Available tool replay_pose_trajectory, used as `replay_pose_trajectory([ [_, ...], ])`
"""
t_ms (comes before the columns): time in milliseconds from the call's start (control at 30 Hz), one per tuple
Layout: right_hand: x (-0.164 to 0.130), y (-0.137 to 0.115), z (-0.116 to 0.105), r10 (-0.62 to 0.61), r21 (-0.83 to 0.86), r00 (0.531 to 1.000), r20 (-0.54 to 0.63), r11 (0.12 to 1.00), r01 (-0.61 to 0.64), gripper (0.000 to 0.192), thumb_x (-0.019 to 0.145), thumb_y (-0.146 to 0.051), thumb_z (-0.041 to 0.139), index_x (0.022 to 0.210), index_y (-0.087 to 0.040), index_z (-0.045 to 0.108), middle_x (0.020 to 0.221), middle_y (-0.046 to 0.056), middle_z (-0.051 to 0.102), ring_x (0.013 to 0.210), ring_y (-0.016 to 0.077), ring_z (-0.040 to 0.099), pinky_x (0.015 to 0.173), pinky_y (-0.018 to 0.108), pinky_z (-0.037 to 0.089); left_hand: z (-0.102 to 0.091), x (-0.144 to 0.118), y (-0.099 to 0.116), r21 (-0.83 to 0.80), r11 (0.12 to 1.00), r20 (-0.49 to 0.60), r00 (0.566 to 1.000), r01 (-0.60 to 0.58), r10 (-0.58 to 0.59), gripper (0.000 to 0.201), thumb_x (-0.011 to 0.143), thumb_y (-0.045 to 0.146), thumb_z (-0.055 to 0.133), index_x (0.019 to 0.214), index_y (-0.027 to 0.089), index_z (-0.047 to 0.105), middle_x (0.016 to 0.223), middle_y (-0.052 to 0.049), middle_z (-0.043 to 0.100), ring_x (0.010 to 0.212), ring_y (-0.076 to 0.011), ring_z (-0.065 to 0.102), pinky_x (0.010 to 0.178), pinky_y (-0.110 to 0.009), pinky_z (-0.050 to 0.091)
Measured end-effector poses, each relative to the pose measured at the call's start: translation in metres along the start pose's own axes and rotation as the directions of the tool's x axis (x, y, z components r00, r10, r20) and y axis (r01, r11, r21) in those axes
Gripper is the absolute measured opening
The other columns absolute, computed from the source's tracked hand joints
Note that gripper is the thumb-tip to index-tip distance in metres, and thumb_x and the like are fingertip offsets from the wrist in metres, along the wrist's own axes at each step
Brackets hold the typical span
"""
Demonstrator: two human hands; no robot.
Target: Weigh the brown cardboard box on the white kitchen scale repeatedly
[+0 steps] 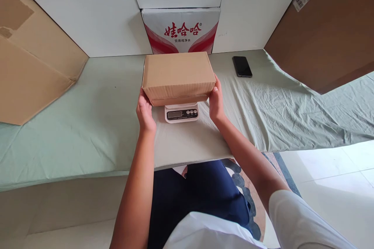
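Observation:
A closed brown cardboard box (179,71) is held between my two hands above a small white kitchen scale (181,114). My left hand (144,111) grips the box's lower left corner, with its fingers partly hidden behind the side. On the opposite side, my right hand (216,99) holds the lower right corner, thumb on the front face. The scale's front panel, with a small display and round buttons, shows below the box. Its weighing plate is mostly covered, and I cannot tell whether the box rests on it.
A black phone (242,66) lies on the pale green cloth (117,132) to the right. Behind stands a white and red carton (181,27) against white panels. Large cardboard pieces flank the table, one on the left (37,58) and one on the right (327,35).

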State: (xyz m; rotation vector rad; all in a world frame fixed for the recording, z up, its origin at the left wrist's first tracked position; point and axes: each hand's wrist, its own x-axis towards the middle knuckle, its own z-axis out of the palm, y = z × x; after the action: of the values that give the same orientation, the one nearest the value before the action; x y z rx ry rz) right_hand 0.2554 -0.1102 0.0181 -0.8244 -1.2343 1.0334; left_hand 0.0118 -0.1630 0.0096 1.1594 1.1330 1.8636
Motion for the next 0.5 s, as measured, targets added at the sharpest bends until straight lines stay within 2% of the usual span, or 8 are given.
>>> replay_pose_trajectory([
  [200, -0.005, -0.009, 0.004, -0.038, -0.032, 0.999, 0.039, 0.999, 0.040, 0.069, 0.093, -0.071, 0.044, 0.154, -0.040, 0.039, 0.170, -0.007, 0.037, 0.163, 0.0289, 0.026, 0.138, 0.057, 0.021, -0.001, 0.000, -0.001, 0.075, 0.997, 0.004, 1.000, 0.015, -0.015, 0.084, 0.086, 0.087, 0.037, 0.148, 0.034, 0.056, 0.163, -0.008, 0.050, 0.156, -0.0288, 0.041, 0.124, -0.042, 0.040],
  [367, -0.007, -0.013, 0.007, -0.042, -0.022, 0.997, 0.062, 0.999, 0.043, 0.064, 0.093, -0.069, 0.047, 0.150, -0.039, 0.045, 0.166, -0.005, 0.043, 0.163, 0.0304, 0.027, 0.137, 0.059, 0.021, -0.004, 0.000, -0.006, 0.195, 0.978, 0.048, 0.997, -0.075, 0.067, 0.084, 0.089, 0.084, 0.038, 0.149, 0.028, 0.055, 0.159, -0.010, 0.055, 0.151, -0.0281, 0.049, 0.126, -0.041, 0.038],
  [500, -0.007, -0.015, 0.007, -0.026, -0.010, 0.998, 0.050, 1.000, 0.026, 0.063, 0.092, -0.067, 0.049, 0.149, -0.039, 0.047, 0.165, -0.005, 0.044, 0.162, 0.0305, 0.027, 0.137, 0.059, 0.021, -0.006, 0.000, -0.009, 0.202, 0.975, 0.064, 0.995, -0.092, 0.080, 0.082, 0.091, 0.082, 0.035, 0.149, 0.028, 0.054, 0.159, -0.010, 0.055, 0.151, -0.0280, 0.049, 0.126, -0.041, 0.039],
])
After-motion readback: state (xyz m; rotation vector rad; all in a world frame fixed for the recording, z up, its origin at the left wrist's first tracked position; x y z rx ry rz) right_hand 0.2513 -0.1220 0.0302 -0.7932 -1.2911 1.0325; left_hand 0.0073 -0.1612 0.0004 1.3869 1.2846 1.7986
